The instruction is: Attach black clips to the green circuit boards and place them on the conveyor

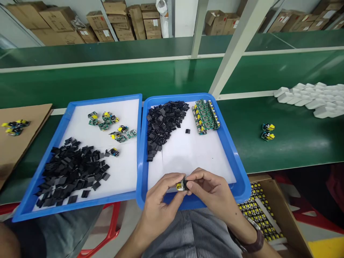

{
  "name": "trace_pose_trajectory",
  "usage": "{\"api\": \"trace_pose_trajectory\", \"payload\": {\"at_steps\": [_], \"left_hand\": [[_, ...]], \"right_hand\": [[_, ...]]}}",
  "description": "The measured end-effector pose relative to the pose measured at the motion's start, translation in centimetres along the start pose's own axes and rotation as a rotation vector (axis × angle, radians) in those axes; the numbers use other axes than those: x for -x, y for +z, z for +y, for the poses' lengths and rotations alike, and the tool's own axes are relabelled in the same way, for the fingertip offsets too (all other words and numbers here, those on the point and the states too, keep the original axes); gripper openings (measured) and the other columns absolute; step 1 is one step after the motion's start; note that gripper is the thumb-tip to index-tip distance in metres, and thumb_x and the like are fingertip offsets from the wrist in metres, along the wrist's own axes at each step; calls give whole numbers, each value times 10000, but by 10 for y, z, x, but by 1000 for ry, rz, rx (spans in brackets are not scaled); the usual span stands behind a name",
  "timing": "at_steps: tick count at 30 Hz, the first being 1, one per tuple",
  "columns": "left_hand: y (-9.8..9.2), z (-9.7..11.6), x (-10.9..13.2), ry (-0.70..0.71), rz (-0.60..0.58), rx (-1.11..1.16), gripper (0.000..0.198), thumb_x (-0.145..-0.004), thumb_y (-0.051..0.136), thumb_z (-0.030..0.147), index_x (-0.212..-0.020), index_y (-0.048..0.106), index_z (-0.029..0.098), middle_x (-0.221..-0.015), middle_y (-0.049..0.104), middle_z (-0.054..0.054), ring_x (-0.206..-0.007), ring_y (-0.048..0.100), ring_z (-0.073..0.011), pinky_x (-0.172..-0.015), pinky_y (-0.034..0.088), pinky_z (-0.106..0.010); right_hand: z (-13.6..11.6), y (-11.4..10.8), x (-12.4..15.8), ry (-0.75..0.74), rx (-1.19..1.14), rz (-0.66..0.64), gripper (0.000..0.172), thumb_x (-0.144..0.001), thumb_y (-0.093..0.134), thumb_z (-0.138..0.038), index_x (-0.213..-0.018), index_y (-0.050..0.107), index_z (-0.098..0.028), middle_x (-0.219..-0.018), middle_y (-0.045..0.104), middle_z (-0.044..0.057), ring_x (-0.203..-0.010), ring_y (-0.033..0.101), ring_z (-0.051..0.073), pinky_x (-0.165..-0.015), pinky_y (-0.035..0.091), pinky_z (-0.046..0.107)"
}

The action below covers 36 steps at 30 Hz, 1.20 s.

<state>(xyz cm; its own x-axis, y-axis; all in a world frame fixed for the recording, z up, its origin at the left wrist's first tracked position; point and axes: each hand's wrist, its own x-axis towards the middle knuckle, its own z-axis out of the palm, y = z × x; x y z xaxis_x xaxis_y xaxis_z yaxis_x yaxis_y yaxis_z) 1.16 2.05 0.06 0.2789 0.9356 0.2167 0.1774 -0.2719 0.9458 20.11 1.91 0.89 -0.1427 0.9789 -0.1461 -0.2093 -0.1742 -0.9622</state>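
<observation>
Above the near rim of the right blue tray (243, 179), my left hand (162, 200) and my right hand (212, 193) meet around one small circuit board (180, 186) with yellow and black parts. Fingers of both hands pinch it from either side; a dark piece shows at my right fingertips, partly hidden. Inside this tray lies a heap of small black plates (165, 123), with one loose black plate (187, 131) beside it. At the tray's far right corner stand rows of green circuit boards (205, 116) packed side by side.
A left blue tray (103, 200) holds more black pieces (72, 172) and scattered boards (106, 120). Two boards (268, 132) lie on the green bench (242, 143), near white blocks (314, 96). A carton (290, 218) of boards stands low right. Another person's leg (61, 229) is at left.
</observation>
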Motion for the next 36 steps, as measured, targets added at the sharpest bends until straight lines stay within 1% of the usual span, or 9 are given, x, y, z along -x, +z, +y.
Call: {"api": "trace_pose_trajectory", "payload": {"at_steps": [3, 6, 9, 14, 19, 23, 27, 32, 36], "left_hand": [[-1, 1, -1, 66, -17, -9, 518, -916, 677, -5, -1362, 637, 256, -1276, 672, -40, -1206, 652, -145, -1024, 580, -292], [-1, 2, -2, 164, -5, -2, 549, -888, 661, -68, -1373, 639, 190, -1270, 662, -75, -1204, 635, -155, -1021, 574, -309], [0, 4, -5, 221, -4, -11, 564, -874, 652, -92, -1378, 643, 161, -1247, 645, -93, -1181, 618, -163, -987, 575, -325], [2, 6, -6, 190, -30, -58, 564, -901, 651, -44, -1408, 620, 201, -1229, 623, -83, -1171, 585, -158, -970, 557, -321], [3, 7, -5, 158, -4, -17, 544, -881, 653, -27, -1377, 597, 190, -1174, 645, -62, -1143, 590, -146, -965, 549, -306], [3, 7, -3, 153, 21, 30, 495, -856, 700, -24, -1297, 604, 179, -1164, 666, -54, -1134, 606, -151, -972, 549, -324], [4, 4, -2, 188, 8, 100, 525, -859, 695, -48, -1322, 618, 188, -1179, 672, -63, -1130, 613, -162, -970, 563, -347], [4, 2, -1, 225, 30, 120, 572, -848, 690, -76, -1356, 617, 177, -1194, 674, -81, -1135, 618, -177, -978, 568, -371], [4, 6, -2, 218, 9, 83, 539, -868, 691, -54, -1346, 608, 182, -1180, 670, -78, -1131, 605, -173, -969, 568, -353]], "right_hand": [[0, 0, 1, 22, 48, 1, 139, -968, 736, -304, -998, 727, -169, -865, 653, 21, -742, 672, 91, -721, 565, 215], [-2, 0, 2, 106, 63, -4, 225, -964, 740, -362, -964, 705, -140, -780, 629, 15, -670, 656, 91, -656, 549, 211], [-5, -3, 1, 178, 53, -36, 251, -958, 749, -374, -968, 686, -131, -748, 631, 11, -641, 646, 86, -634, 540, 202], [-9, -8, -1, 209, -12, -69, 228, -944, 771, -351, -947, 696, -135, -729, 635, 5, -641, 660, 83, -652, 561, 194], [-12, -9, -4, 254, -153, -111, 152, -929, 788, -306, -948, 731, -166, -818, 674, 11, -677, 689, 87, -678, 597, 203], [-13, -12, -3, 251, -88, -123, 75, -936, 778, -262, -948, 759, -190, -856, 661, 6, -707, 677, 71, -689, 571, 172], [-9, -20, -2, 261, -73, -151, 45, -951, 756, -231, -953, 751, -186, -848, 651, 2, -684, 675, 75, -657, 557, 176], [-9, -24, -2, 328, -107, -204, 71, -958, 746, -223, -978, 722, -159, -803, 667, 10, -651, 688, 102, -650, 574, 213], [-19, -21, -2, 287, -4, -164, 56, -951, 753, -217, -956, 732, -165, -786, 653, 0, -629, 667, 78, -624, 554, 180]]}}
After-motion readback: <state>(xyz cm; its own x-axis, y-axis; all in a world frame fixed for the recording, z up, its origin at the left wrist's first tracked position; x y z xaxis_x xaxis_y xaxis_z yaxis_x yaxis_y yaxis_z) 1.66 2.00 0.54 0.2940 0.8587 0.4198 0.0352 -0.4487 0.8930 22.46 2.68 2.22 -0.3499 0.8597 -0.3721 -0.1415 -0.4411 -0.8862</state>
